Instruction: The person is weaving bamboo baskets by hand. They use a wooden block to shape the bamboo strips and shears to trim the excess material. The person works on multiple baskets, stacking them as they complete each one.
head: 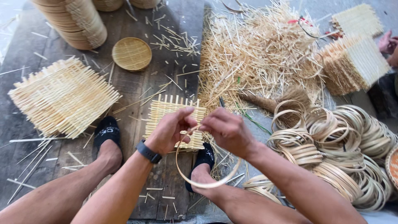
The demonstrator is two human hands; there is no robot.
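**Holding bamboo hoop at its join, both hands**

Pinching thin bamboo hoop (pixel 207 182) at its top, where strip ends overlap, centre frame. Left hand (pixel 170 130) w/ fingers clamped on strip at hoop's 11 o'clock; right hand (pixel 226 128) closed on it at 1 o'clock, thumbs nearly touching. Rest of loop hanging free toward 6 o'clock, over right foot in black sandal (pixel 203 159).

Judged: very light, springy, thin; likely to snap back open if overlap let go, could kink or splinter if bent sharp. Best hold prob. right at overlap, fingertips flat on strip, not on free arc.

Lying just behind hands at 12 o'clock: square woven bamboo mat (pixel 172 114), ends untrimmed, on dark plank floor (pixel 137 89). At 9 o'clock, left foot; beyond it, at 10, stack of same mats (pixel 62 97). At 11, small round finished tray (pixel 132 54), stacked round trays (pixel 76 20) further out. At 1 o'clock, big heap of bamboo offcuts (pixel 257 49). At 3–4 o'clock, pile of ready hoops (pixel 336 153). Far 2 o'clock: more mat stacks (pixel 354 62), another person's hand (pixel 387 41) at edge.
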